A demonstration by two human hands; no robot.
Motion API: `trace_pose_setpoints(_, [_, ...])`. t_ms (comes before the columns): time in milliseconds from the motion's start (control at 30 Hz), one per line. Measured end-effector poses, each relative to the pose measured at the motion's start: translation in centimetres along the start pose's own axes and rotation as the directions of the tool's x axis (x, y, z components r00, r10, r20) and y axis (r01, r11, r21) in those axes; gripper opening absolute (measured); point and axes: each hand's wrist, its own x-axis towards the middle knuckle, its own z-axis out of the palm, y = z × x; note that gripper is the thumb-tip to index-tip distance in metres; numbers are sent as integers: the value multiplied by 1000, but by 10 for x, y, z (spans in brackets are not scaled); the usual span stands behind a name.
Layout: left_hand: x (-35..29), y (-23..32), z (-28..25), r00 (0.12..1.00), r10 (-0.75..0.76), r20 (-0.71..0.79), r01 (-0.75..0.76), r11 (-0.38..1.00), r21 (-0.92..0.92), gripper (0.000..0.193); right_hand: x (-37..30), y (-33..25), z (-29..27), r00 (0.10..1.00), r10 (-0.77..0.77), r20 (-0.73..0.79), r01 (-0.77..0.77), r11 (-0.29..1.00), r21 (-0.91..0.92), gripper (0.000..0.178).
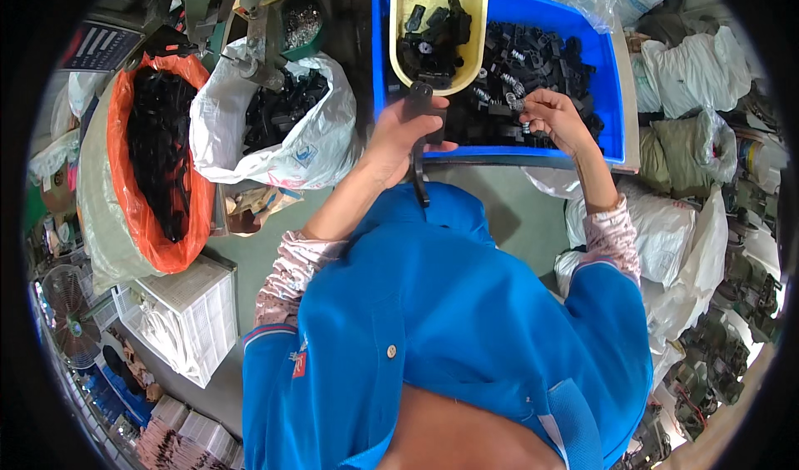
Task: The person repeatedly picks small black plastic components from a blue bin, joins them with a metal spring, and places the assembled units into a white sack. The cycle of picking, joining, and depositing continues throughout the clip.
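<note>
My left hand (403,137) is closed around a black plastic part (420,104), with a long curved black arm pointing down below the fingers. It is held in front of a cream oval tub (483,21) that contains several black parts. My right hand (559,119) pinches a small silver coil spring (516,102) over the blue bin (616,96). Inside that bin lie many black plastic pieces (545,54), with a few loose springs (510,81) among them. The tub rests over the bin's left part and hides what is under it.
Left of the bin stands a white sack (225,129) of black parts, then an orange-lined sack (200,220) with more. A green container (304,46) of small metal pieces is behind. White crates (200,320) sit lower left; stuffed bags (699,71) line the right.
</note>
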Motion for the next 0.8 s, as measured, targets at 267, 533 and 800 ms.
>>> trace_pose_setpoints(267, [39,-23,34,995,-103,-2,103,993,56,34,-32,-16,41,964,-248,94,246,969,37,9])
trace_pose_setpoints(533, [54,-45,51,998,61,9,-61,985,164,33,-41,-6,46,978,-209,-16,210,976,64,17])
trace_pose_setpoints(800, [57,-48,65,1000,8,-21,-6,997,77,29,-39,5,38,839,-540,-73,507,823,-257,9])
